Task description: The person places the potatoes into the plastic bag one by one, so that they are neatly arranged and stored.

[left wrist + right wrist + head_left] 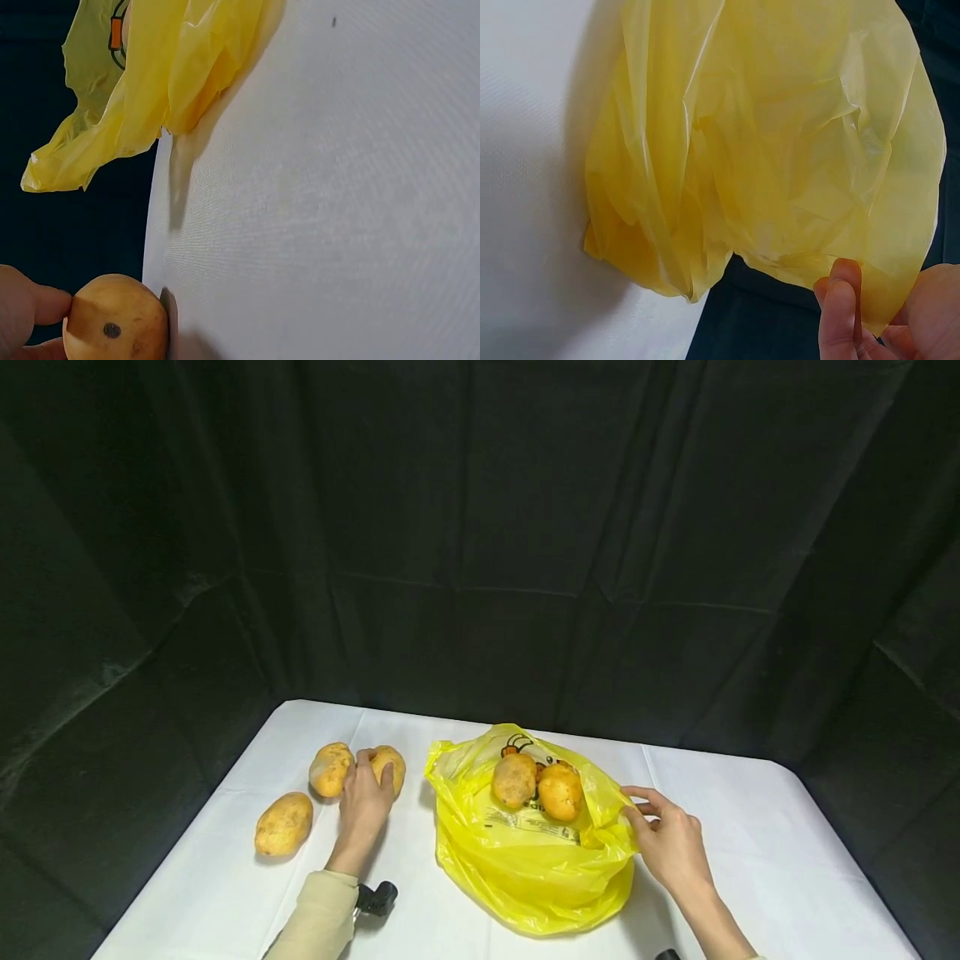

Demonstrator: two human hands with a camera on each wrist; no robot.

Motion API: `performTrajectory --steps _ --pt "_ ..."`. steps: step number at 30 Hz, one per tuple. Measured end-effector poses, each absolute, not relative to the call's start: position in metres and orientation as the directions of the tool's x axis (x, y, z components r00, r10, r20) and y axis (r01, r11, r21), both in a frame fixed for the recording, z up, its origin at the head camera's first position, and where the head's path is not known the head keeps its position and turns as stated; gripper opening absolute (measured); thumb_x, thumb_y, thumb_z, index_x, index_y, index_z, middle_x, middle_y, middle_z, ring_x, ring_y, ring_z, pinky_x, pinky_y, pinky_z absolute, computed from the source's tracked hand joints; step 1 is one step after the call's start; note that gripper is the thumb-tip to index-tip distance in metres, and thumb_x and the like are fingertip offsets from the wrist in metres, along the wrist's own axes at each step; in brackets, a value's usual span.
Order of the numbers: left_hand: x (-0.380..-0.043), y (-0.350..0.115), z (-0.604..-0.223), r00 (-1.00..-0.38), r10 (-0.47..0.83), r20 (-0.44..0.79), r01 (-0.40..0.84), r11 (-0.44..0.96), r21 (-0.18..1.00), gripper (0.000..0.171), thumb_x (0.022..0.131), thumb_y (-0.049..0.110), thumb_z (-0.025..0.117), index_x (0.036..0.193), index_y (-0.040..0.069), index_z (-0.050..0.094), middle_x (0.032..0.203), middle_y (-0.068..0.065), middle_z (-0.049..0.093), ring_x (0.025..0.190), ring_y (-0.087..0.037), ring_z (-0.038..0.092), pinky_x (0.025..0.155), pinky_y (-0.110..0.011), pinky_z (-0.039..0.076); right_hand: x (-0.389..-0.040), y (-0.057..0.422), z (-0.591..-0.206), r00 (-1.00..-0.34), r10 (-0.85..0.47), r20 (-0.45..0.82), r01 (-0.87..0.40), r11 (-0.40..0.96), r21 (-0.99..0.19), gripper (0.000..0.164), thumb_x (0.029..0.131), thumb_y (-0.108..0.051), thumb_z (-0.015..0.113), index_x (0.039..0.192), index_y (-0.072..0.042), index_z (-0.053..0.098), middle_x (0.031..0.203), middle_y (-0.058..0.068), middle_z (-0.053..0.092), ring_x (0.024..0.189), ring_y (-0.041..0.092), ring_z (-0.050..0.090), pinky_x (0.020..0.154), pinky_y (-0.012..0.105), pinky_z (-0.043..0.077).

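Observation:
My left hand grips a potato on the table, thumb and fingers around its near side; the left wrist view shows that potato with a dark spot. Just left of it lies a second potato, and a third potato lies nearer to me. On the right, my right hand pinches the rim of a yellow plastic bag between thumb and fingers. The bag's mouth is spread wide, and two potatoes show inside it. In the right wrist view the fingertips press the thin plastic.
A white cloth covers the table. Black curtain hangs behind it and along both sides. A black wrist-camera mount sticks out beside my left sleeve.

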State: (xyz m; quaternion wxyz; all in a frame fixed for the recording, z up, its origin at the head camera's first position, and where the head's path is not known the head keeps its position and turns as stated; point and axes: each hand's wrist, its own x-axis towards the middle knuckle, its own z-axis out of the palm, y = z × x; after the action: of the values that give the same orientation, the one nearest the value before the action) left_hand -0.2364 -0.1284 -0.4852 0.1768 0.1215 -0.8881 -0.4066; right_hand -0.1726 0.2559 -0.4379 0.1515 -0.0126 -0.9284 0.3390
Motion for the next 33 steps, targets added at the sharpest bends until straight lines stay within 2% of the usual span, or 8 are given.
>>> performTrajectory --steps 14,19,26,33 --pt "-0.240 -0.129 -0.488 -0.942 -0.287 0.173 -0.056 0.644 0.763 0.066 0.089 0.025 0.070 0.135 -0.014 0.043 0.120 -0.037 0.055 0.115 -0.051 0.052 0.094 -0.058 0.042 -0.173 0.256 -0.436 -0.955 0.119 0.271 -0.079 0.779 -0.621 0.027 0.093 -0.006 0.064 0.120 -0.008 0.067 0.100 0.020 0.071 0.075 0.027 0.067 0.061 0.030 0.051" --pt "-0.238 -0.130 -0.486 -0.950 -0.288 0.122 -0.088 0.620 0.780 0.071 0.087 0.026 0.072 0.137 -0.013 0.041 0.127 -0.038 0.051 0.120 -0.051 0.048 0.098 -0.057 0.040 -0.173 0.255 -0.436 -0.958 0.123 0.258 -0.069 0.776 -0.627 0.028 0.093 -0.007 0.064 0.121 -0.008 0.067 0.101 0.020 0.071 0.073 0.025 0.065 0.059 0.029 0.050" --pt "-0.236 -0.132 -0.483 -0.941 -0.313 0.125 -0.090 0.591 0.802 0.072 0.085 0.027 0.074 0.138 -0.011 0.042 0.132 -0.036 0.049 0.123 -0.050 0.047 0.100 -0.057 0.039 -0.174 0.255 -0.436 -0.958 0.126 0.257 -0.066 0.777 -0.627 0.027 0.093 -0.008 0.064 0.121 -0.008 0.067 0.101 0.020 0.071 0.072 0.024 0.064 0.057 0.028 0.049" --pt "-0.232 -0.130 -0.473 -0.943 -0.304 0.133 -0.064 0.559 0.827 0.072 0.084 0.031 0.076 0.138 -0.005 0.044 0.121 -0.029 0.058 0.113 -0.043 0.054 0.093 -0.054 0.042 -0.173 0.256 -0.436 -0.959 0.127 0.253 -0.065 0.771 -0.633 0.027 0.094 -0.009 0.064 0.120 -0.008 0.067 0.101 0.020 0.071 0.073 0.024 0.065 0.058 0.028 0.049"
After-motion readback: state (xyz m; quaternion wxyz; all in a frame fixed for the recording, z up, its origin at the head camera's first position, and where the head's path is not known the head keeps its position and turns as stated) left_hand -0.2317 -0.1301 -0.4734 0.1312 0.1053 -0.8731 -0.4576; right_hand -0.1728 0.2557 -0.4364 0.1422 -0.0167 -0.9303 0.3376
